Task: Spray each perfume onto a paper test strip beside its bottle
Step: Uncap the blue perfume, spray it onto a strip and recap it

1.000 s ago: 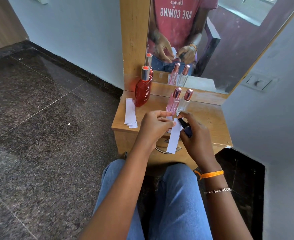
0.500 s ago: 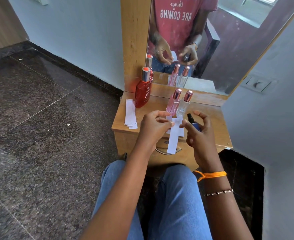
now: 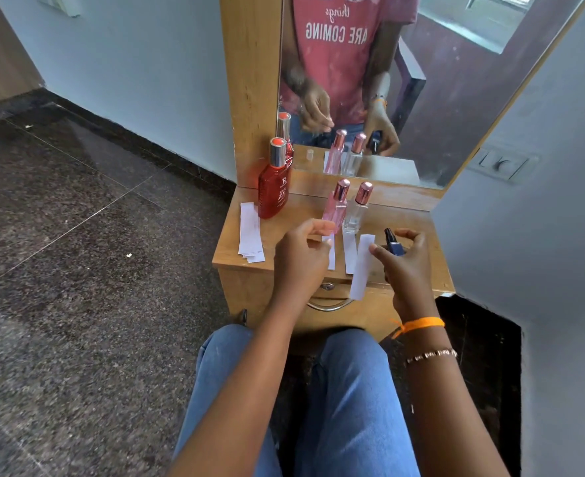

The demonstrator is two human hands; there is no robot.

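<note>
On the small wooden dresser top (image 3: 284, 235) stand a red bottle (image 3: 273, 187), a pink bottle (image 3: 336, 208) and a clear bottle (image 3: 357, 210), the last two with rose caps. Two paper strips (image 3: 349, 253) lie flat in front of the pink and clear bottles. My right hand (image 3: 404, 266) grips a small dark blue bottle (image 3: 395, 244), and its thumb pinches a loose white strip (image 3: 360, 270) that hangs over the front edge. My left hand (image 3: 301, 256) hovers just left of the strips, fingers curled and slightly apart, holding nothing.
A stack of spare strips (image 3: 249, 232) lies at the dresser's left edge beside the red bottle. A mirror (image 3: 370, 80) rises behind the bottles. The right wall (image 3: 542, 201) is close, and dark stone floor (image 3: 77, 253) lies to the left. A drawer handle (image 3: 328, 304) sits below the top.
My left hand has let go of the strip, which has passed to my right hand's thumb. The right hand with the blue bottle has shifted rightward.
</note>
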